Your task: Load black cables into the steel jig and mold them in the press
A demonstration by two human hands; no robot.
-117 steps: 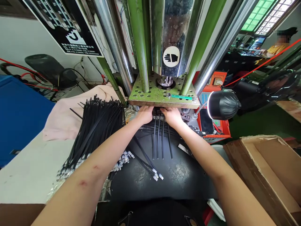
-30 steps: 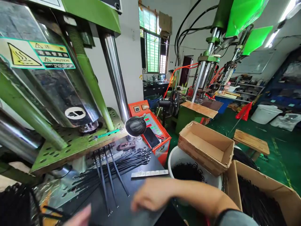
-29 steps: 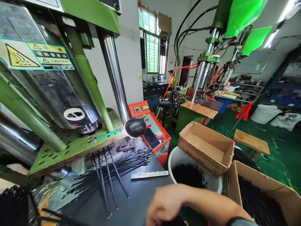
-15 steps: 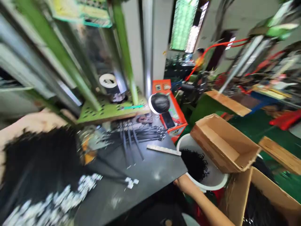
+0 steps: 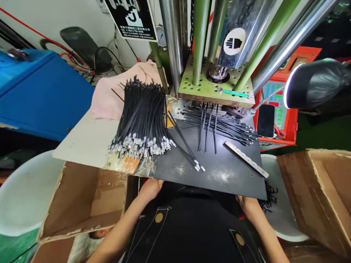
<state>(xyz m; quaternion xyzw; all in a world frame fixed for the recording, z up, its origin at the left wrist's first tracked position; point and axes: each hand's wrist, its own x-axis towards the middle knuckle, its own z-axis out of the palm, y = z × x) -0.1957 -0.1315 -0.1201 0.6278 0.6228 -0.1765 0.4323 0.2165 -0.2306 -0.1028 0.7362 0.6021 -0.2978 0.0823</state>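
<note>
At the front edge of the dark work table (image 5: 175,171), my left hand (image 5: 150,189) is near the left part and my right hand (image 5: 248,205) near the right corner. The fingers of both hands are hidden by the tabletop. A thick pile of black cables (image 5: 142,109) with clear plugs lies on the left. A few loose cables (image 5: 183,146) point towards me beside it. Thin black leads (image 5: 207,131) stick out from under the press plate (image 5: 216,96), across more leads (image 5: 238,129) lying sideways. A metal strip (image 5: 246,159) rests at the right.
Green and steel columns (image 5: 175,44) rise behind the table. A lamp (image 5: 315,84) and an orange control box (image 5: 292,120) with a phone (image 5: 265,120) stand right. Cardboard boxes (image 5: 74,190) and a white bucket (image 5: 285,215) flank me. A blue cabinet (image 5: 41,87) is left.
My view has swung left and down, bringing the whole cable pile, the blue cabinet and my left hand into sight. The right hand stays at the table's front edge.
</note>
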